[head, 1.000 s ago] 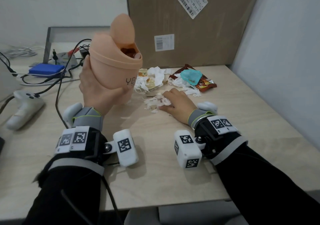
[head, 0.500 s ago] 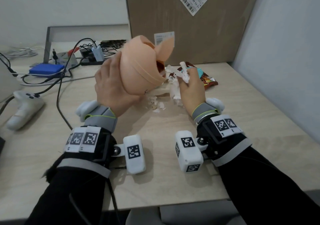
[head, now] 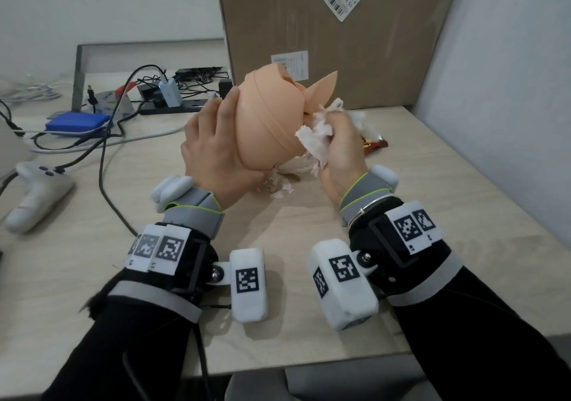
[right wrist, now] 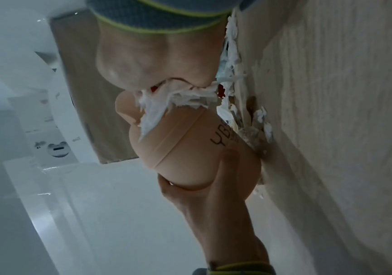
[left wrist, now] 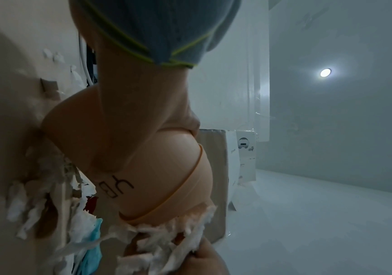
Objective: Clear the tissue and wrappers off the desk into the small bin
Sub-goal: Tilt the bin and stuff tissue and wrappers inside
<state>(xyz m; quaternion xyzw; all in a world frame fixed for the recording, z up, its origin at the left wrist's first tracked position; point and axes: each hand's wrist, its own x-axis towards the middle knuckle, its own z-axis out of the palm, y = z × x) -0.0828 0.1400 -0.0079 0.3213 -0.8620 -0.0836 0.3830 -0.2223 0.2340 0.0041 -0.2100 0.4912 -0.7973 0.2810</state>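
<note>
Right hand (head: 338, 150) is clenched around a wad of white tissue (head: 315, 141), pressed right against the mouth of the small bin (head: 268, 122); the fingertips are buried in the paper and how far the wad is inside is hard to make out. Left hand (head: 216, 150) grips the bin, peach-coloured plastic with a raised band round it and black lettering reading "YB" (left wrist: 116, 188), tilted on its side above the counter (head: 401, 215), flap lid (head: 321, 90) swung open. Under it, a scatter of torn tissue scraps (head: 279, 185), too shredded to count. Behind the right hand, one red wrapper (head: 375, 144), mostly hidden. Further out: one cardboard box (head: 340, 39), one white controller (head: 34, 193), one blue case (head: 77, 121) among tangled cables.
</note>
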